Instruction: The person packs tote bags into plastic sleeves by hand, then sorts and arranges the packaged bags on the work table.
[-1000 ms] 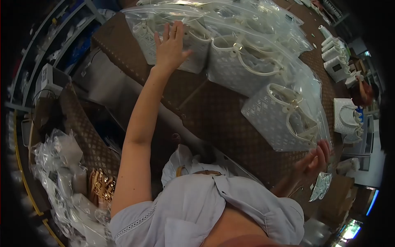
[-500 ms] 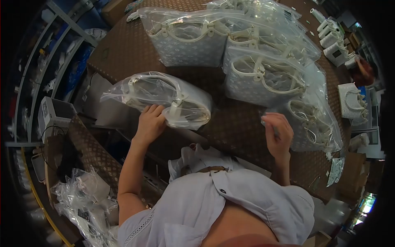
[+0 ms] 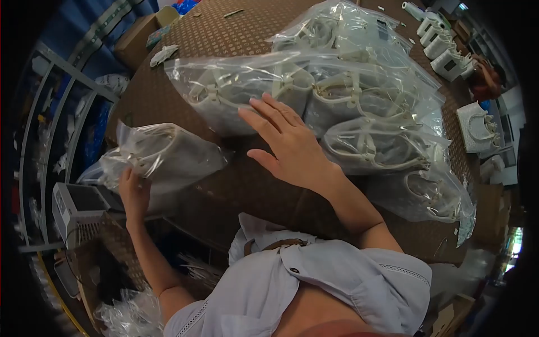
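Note:
A pale handbag in a clear plastic bag (image 3: 178, 160) is at the left edge of the brown patterned table. My left hand (image 3: 135, 194) has its fingers closed on the near left end of this wrapped handbag, close to its handle. My right hand (image 3: 292, 147) is raised over the middle of the table, holding nothing, with fingers stretched out and thumb apart. Behind its fingertips stands another wrapped handbag (image 3: 224, 112), partly hidden by the hand. To the right of my wrist is a further wrapped handbag (image 3: 359, 154).
Several more wrapped handbags (image 3: 342, 33) crowd the back and right of the table (image 3: 224, 28). Unwrapped white handbags (image 3: 474, 129) stand at the far right, near another person (image 3: 488, 81). A grey boxy appliance (image 3: 81, 208) and metal shelving (image 3: 56, 95) are at the left.
My left hand has moved left with the wrapped handbag, which has turned. My right hand has swung left and forward across the table, its fingers now extended. The view has shifted too.

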A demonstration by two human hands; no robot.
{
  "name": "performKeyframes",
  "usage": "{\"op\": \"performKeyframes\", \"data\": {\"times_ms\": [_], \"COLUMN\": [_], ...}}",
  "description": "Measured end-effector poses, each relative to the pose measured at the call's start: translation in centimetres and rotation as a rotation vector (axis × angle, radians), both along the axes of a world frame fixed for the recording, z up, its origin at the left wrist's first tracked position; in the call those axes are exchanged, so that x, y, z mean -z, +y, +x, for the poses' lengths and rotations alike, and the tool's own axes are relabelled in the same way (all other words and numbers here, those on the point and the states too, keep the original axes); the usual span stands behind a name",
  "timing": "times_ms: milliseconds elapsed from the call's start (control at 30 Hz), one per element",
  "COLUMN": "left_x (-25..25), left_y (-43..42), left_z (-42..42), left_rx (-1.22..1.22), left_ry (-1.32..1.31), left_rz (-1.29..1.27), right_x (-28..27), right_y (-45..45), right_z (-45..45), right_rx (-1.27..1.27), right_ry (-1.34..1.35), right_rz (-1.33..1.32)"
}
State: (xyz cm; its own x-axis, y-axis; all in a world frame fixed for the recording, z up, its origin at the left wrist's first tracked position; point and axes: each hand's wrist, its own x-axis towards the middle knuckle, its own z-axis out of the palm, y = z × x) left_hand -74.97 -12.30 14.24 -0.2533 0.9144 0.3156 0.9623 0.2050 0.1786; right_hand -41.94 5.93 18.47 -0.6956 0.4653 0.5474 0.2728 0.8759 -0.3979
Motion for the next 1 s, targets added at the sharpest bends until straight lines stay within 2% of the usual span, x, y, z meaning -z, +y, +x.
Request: {"op": "performKeyframes", "data": {"times_ms": [67, 133, 200, 233, 300, 333, 400, 500, 533, 600, 667, 700, 733, 767, 800, 833, 900, 967, 1000], "left_x": [-1.5, -1.3, -2.2, -2.2, -1.8, -1.9, -1.7, 0.4, 0.9, 1.8, 2.4, 2.6, 2.7, 2.8, 2.6, 1.9, -0.3, -2.0, -1.6], "left_y": [2.7, 6.1, 10.0, 11.9, 15.8, 17.8, 21.5, 27.1, 28.9, 31.8, 33.8, 34.7, 35.1, 34.9, 34.5, 33.6, 31.3, 29.6, 29.9], "left_z": [-4.2, -8.9, -12.0, -13.0, -13.8, -13.8, -13.5, -13.3, -12.7, -11.2, -9.6, -9.4, -9.5, -9.7, -10.0, -10.5, -12.1, -13.9, -14.8], "left_rx": [-0.118, -0.119, -0.131, -0.119, 0.088, 0.095, 0.231, 0.313, 0.314, 0.342, 0.317, 0.293, 0.298, 0.307, 0.319, 0.376, 0.446, 0.168, 0.173], "left_ry": [-0.129, -0.067, -0.05, -0.073, 0.003, -0.028, -0.014, -0.049, -0.081, -0.101, -0.156, -0.169, -0.184, -0.207, -0.226, -0.222, -0.22, 0.247, 0.255], "left_rz": [0.075, 0.076, -0.09, -0.098, 0.032, 0.023, 0.045, 0.144, 0.147, 0.205, 0.208, 0.228, 0.224, 0.185, 0.146, 0.193, 0.248, 0.187, 0.196], "right_x": [1.5, 3.6, 5.6, 5.7, 5.1, 4.8, 3.7, 1.1, 0.4, -0.8, -2.5, -3.6, -4.6, -6.0, -7.5, -8.8, -10.2, -8.8, -7.0], "right_y": [2.6, 4.7, 6.1, 6.4, 6.3, 6.2, 5.7, 4.4, 4.1, 3.9, 4.3, 4.8, 5.1, 5.9, 6.9, 8.1, 11.6, 16.3, 19.1], "right_z": [-3.8, -7.1, -9.0, -9.1, -8.2, -7.6, -6.5, -6.1, -6.1, -6.0, -6.5, -6.9, -7.3, -7.6, -7.9, -8.6, -10.5, -10.6, -9.0], "right_rx": [0.144, 0.271, 0.424, 0.434, 0.386, 0.391, 0.307, 0.257, 0.264, 0.285, 0.299, 0.249, 0.2, 0.211, 0.21, 0.209, 0.446, 0.58, 0.595], "right_ry": [-0.045, -0.117, -0.223, -0.249, -0.257, -0.289, -0.244, -0.372, -0.403, -0.494, -0.577, -0.603, -0.619, -0.625, -0.52, -0.414, -0.627, -0.618, -0.645], "right_rz": [0.055, 0.106, 0.126, 0.124, 0.052, 0.047, -0.082, -0.234, -0.233, -0.475, -0.561, -0.691, -0.822, -0.831, -0.834, -0.833, -0.302, -0.11, -0.068]}}
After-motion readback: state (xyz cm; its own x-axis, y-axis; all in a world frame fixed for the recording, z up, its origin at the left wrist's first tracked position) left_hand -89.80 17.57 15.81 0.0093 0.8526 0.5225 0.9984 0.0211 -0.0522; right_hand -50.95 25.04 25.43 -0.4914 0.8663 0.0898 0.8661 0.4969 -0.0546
